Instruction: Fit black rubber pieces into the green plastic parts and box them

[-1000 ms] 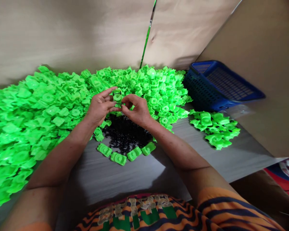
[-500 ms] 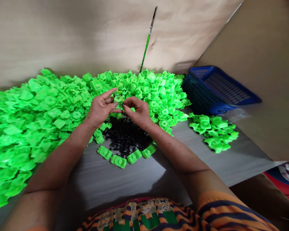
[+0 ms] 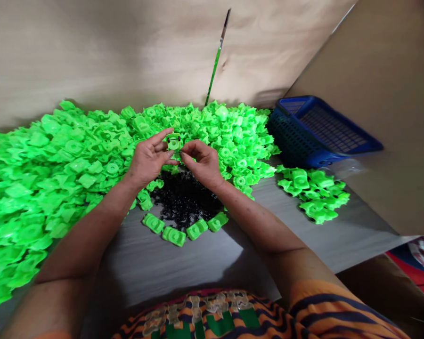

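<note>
1. Since the earlier frame, the hands have barely shifted.
2. The green piece [image 3: 173,141] sits pinched between the left hand [image 3: 149,160] fingertips and the right hand [image 3: 202,163] fingertips.
3. Below lie black parts [image 3: 183,200], four green pieces [image 3: 183,227] and the surrounding green heap [image 3: 56,169].
4. A blue basket [image 3: 318,132] stands right.

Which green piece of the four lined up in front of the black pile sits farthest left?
The green piece at the row's left end, nearest the left forearm; the other three run rightward.

Lying on the grey worktop [image 3: 183,263]: a huge green parts heap [image 3: 56,165] along the far and left edges, black small parts [image 3: 185,197] centrally, four green pieces [image 3: 183,228] nearer, a smaller green pile [image 3: 314,193] and blue basket [image 3: 318,132] toward the right edge.
</note>
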